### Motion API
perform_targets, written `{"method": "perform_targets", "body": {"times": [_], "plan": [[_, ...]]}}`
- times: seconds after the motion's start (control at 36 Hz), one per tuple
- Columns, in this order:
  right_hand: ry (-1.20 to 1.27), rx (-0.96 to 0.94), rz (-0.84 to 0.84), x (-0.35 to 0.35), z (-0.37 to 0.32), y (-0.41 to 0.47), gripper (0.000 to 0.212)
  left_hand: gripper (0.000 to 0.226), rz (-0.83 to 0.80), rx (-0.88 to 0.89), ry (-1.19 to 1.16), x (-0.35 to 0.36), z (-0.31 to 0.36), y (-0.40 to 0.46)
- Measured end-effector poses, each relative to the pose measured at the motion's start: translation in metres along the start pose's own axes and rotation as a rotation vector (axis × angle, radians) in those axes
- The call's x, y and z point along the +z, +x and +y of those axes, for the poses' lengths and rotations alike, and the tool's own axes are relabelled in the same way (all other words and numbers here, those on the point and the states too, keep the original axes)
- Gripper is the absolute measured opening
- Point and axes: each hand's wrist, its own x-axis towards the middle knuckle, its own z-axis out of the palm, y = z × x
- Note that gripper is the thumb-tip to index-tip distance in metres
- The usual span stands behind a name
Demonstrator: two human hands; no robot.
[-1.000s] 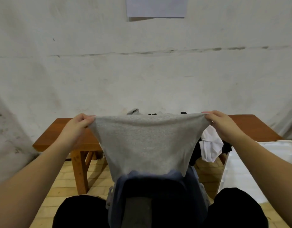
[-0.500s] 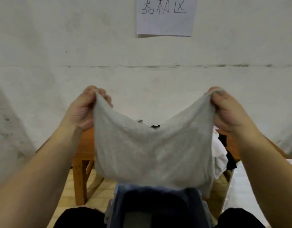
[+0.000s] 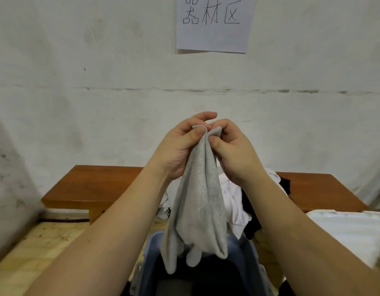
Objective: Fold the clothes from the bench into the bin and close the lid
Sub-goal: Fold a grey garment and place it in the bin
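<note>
Pinching the top corners of a grey garment (image 3: 198, 195) together, I hold it up in front of me with both hands touching at the fingertips. My left hand (image 3: 180, 146) has its thumb and fingers curled over one corner, and my right hand (image 3: 231, 150) grips the other corner just beside it. Between them the cloth hangs doubled in long vertical folds, and its lower end dangles over the open blue-grey bin (image 3: 246, 248) near my lap; whether it touches the rim I cannot tell. Beyond my hands stands the wooden bench (image 3: 95, 184) against a white wall. White clothes (image 3: 234, 201) and a dark garment (image 3: 252, 214) are heaped on the bench behind the grey one and spill over its front edge. A white lid (image 3: 351, 231) lies to my right, just beside the bench. A paper sign (image 3: 214, 22) with handwritten characters hangs on the wall above.
</note>
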Motion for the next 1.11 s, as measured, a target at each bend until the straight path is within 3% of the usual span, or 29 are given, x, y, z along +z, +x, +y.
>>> {"method": "perform_targets", "body": {"times": [0.06,0.17,0.22,0.33,0.5,0.61,0.72,0.83,0.89,0.94,1.03,1.11], "plan": [[0.027,0.01,-0.017,-0.003,0.002,0.001,0.034,0.036,0.038,0.001,0.081,-0.001,0.001,0.0],[0.012,0.037,-0.058,-0.009,0.004,0.004,0.027,0.081,0.1,-0.042,0.273,-0.007,0.0,0.0],[-0.015,0.076,-0.104,-0.012,0.003,0.006,0.034,0.09,0.103,-0.066,0.311,-0.011,-0.002,0.0],[-0.112,0.179,-0.224,-0.019,-0.001,0.007,0.041,0.089,0.081,-0.16,0.487,-0.02,0.003,-0.002],[-0.359,0.256,-0.236,-0.023,0.001,0.006,0.021,0.073,0.115,-0.25,0.736,-0.029,0.011,-0.009],[-0.466,0.245,-0.184,-0.032,0.008,0.007,0.014,0.042,0.19,-0.218,0.859,-0.036,0.01,-0.025],[-0.494,0.226,-0.104,-0.039,0.007,0.01,0.017,0.036,0.167,-0.506,0.766,-0.058,0.002,-0.05],[-0.54,0.212,-0.074,-0.046,0.009,0.012,0.02,0.09,-0.071,-0.674,1.265,-0.051,-0.003,-0.078],[-0.543,0.219,-0.056,-0.049,0.009,0.013,0.023,0.058,-0.049,-0.662,1.473,-0.055,-0.007,-0.09],[-0.547,0.229,-0.039,-0.052,0.008,0.014,0.027,0.021,0.075,-0.583,1.507,-0.063,-0.011,-0.085],[-0.624,0.272,-0.025,-0.066,0.01,0.013,0.03,0.013,0.258,-0.516,1.422,-0.072,0.001,-0.076],[-0.608,0.326,-0.04,-0.082,0.011,0.012,0.02,0.013,0.403,-0.436,1.132,-0.076,0.012,-0.068]]}}
